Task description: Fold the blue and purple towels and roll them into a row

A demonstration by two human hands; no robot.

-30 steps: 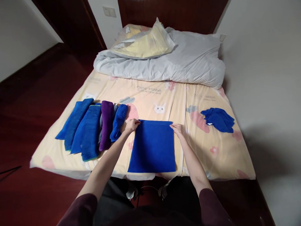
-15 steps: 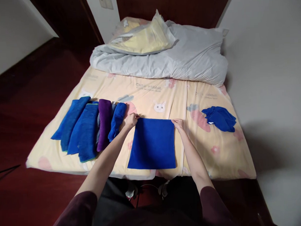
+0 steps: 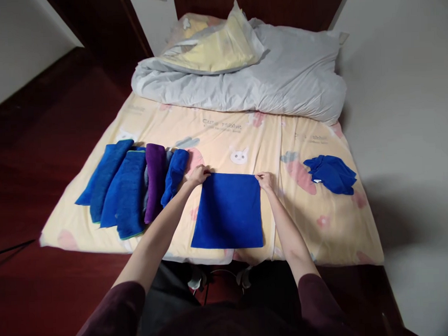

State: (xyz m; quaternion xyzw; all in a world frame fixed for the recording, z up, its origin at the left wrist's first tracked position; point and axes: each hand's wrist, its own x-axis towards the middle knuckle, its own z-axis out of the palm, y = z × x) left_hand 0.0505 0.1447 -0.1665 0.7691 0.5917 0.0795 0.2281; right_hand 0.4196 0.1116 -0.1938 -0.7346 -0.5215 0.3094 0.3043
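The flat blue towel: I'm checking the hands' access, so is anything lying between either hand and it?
Nothing visible does. The left hand and right hand already rest on the far corners of the flat blue towel, apart from the folded towels.

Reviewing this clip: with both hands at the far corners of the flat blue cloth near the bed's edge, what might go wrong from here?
The flat royal-blue square cloth lies with its near edge at the edge of the pale yellow printed bed sheet, so a tug toward the body might slide it off. The left hand sits close to the rolled blue towel in the row beside it and may nudge it. The right hand grips only a corner, so the cloth may fold unevenly.
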